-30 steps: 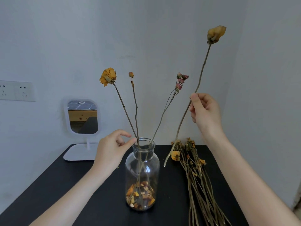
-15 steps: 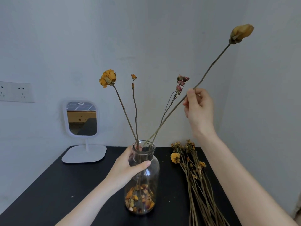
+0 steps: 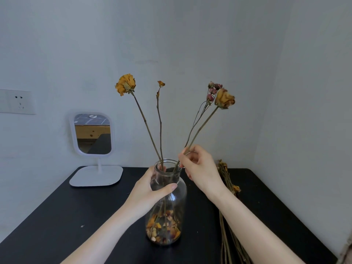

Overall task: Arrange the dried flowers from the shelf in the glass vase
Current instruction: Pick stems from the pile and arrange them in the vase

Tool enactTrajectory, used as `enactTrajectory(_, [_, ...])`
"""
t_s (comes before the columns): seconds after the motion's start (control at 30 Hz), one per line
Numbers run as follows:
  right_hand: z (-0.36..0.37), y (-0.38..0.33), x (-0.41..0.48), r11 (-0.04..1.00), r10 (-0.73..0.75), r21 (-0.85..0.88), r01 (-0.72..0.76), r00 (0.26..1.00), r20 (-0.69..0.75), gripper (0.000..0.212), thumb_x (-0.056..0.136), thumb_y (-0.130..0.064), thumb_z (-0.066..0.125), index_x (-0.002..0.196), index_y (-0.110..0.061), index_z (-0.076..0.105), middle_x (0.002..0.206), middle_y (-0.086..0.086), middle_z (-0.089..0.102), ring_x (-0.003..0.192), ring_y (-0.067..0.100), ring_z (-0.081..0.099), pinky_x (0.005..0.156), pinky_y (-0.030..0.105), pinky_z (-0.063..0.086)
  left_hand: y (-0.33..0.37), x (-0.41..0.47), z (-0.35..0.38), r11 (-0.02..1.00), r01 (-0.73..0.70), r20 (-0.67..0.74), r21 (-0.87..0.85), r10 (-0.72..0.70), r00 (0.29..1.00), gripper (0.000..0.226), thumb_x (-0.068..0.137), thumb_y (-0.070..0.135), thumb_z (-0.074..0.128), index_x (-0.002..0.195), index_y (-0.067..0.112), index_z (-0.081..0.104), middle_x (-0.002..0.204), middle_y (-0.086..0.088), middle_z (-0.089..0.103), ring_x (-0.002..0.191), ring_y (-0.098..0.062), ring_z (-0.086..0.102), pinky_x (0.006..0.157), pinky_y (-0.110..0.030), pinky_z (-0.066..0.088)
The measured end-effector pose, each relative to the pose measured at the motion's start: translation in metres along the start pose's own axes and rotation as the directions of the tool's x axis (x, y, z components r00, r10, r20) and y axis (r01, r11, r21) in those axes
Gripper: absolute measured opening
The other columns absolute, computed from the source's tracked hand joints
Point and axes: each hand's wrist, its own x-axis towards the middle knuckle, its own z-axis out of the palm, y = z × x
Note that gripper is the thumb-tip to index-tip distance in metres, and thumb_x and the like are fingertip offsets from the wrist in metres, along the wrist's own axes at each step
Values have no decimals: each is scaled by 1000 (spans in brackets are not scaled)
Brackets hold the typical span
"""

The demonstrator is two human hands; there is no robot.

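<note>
- Pinching the yellow rose (image 3: 224, 99) by its stem, the right hand (image 3: 200, 168) has dropped to just above the mouth of the glass vase (image 3: 171, 206). The stem now runs inside, and its head is far lower than before.
- Left hand (image 3: 150, 189) still grips the vase's neck.
- Pink buds (image 3: 212, 90) crowd the rose head; another yellow bloom (image 3: 125, 85) leans left.
- Dried bundle (image 3: 225, 176) lies on the black table (image 3: 57, 225), right of the vase; a mirror (image 3: 92, 134) stands back-left.
</note>
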Motion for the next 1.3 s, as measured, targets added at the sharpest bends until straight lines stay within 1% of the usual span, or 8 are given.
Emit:
enactTrajectory(0.17, [-4, 1, 4, 1000, -12, 29, 13, 1000, -21, 6, 92, -19, 54, 87, -18, 56, 64, -3, 57, 45, -2, 49, 46, 10, 37, -1, 2, 1, 1000, 2, -2, 14, -2, 1000, 72, 57, 59, 70, 121, 35, 50, 118, 19, 60, 113, -5, 55, 99, -30, 43])
enactTrajectory(0.5, [-4, 11, 9, 1000, 29, 2, -29, 998, -57, 11, 93, -21, 51, 83, -18, 50, 68, -1, 59, 47, 1, 48, 45, 9, 38, -5, 13, 7, 1000, -7, -24, 29, 8, 1000, 55, 72, 42, 73, 121, 33, 50, 116, 20, 59, 111, -2, 54, 93, -23, 43])
enactTrajectory(0.67, [-4, 10, 13, 998, 58, 6, -57, 997, -59, 9, 94, -20, 51, 85, -17, 51, 68, -1, 58, 49, 5, 47, 46, 12, 37, -7, 17, 9, 1000, -5, -35, 29, 6, 999, 55, 70, 44, 74, 118, 35, 50, 116, 19, 60, 112, -3, 54, 98, -29, 44])
enactTrajectory(0.77, [-6, 8, 14, 995, 87, 48, -85, 996, -36, 9, 93, -18, 52, 92, -9, 54, 67, 0, 58, 47, 6, 45, 42, 10, 36, -5, 15, 8, 1000, 1, -76, 19, 1, 997, 73, 60, 52, 74, 123, 38, 41, 115, 26, 54, 114, -2, 50, 93, -21, 40])
enactTrajectory(0.87, [-9, 6, 14, 993, 101, 58, -101, 995, -9, 12, 92, -19, 54, 95, -7, 56, 66, 0, 57, 46, 6, 44, 40, 9, 35, -1, 7, 6, 1000, -14, -204, 2, 14, 979, 93, 52, 57, 72, 134, 37, 33, 108, 36, 47, 112, -1, 44, 96, -23, 34])
enactTrajectory(1.03, [-14, 4, 12, 989, 118, 86, -117, 993, -5, 17, 90, -22, 58, 101, -9, 57, 66, -2, 57, 44, 3, 45, 40, 10, 35, 12, -28, 11, 973, -202, -415, 114, 231, 880, 51, 63, 60, 64, 106, 49, 41, 104, 17, 55, 100, 2, 50, 80, -10, 37])
enactTrajectory(1.17, [-27, 10, 7, 982, 143, 125, -139, 989, -23, 23, 88, -26, 60, 103, -9, 56, 67, -1, 57, 42, 2, 45, 38, 11, 35, 20, -55, 40, 870, -442, -239, 217, 486, 840, 19, 78, 39, 58, 96, 39, 52, 85, 15, 51, 81, 0, 52, 73, -4, 38])
enactTrajectory(1.3, [-56, 35, 0, 962, 258, 119, -247, 961, -94, 19, 90, -26, 57, 105, -14, 56, 69, -1, 58, 42, 1, 46, 37, 13, 35, 7, -60, 86, 836, -494, 107, 240, 484, 869, 14, 86, 39, 51, 99, 37, 52, 85, 21, 43, 71, -1, 48, 62, -5, 35])
